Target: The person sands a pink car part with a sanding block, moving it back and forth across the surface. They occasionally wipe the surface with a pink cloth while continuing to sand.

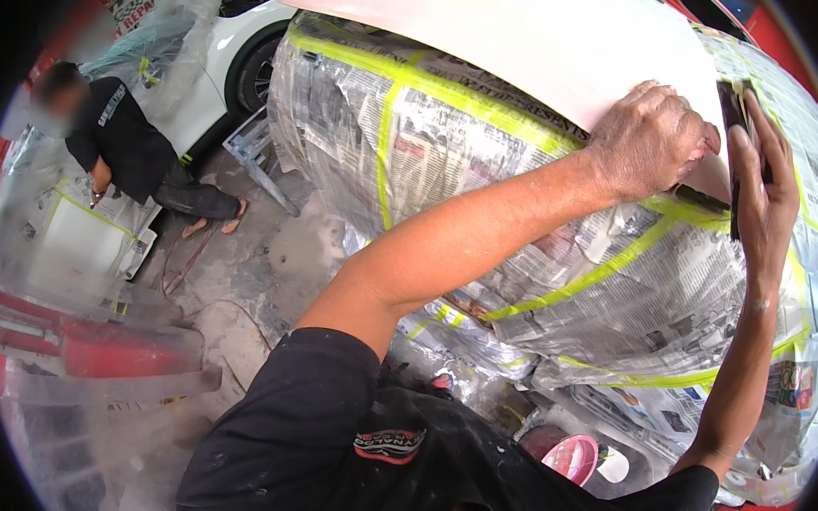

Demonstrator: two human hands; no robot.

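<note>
A smooth white car panel (534,48) spreads across the top, above a car body covered in newspaper (488,195) and yellow-green masking tape (614,268). My left hand (650,144) is closed at the panel's right corner, its fingers curled; whatever is inside them is hidden. Just beside it, my right hand (768,174) grips a dark, flat sanding pad (730,135), thumb on one side and fingers along the other. The pad stands on edge against the panel's right end. A small bare part of the panel shows between both hands.
At the far left another person (126,135) in dark clothes bends by a white panel (72,244). A white car with a black wheel (256,73) stands behind. Below me are a pink basin (573,458) and a hose (188,265) on the stained floor (226,338).
</note>
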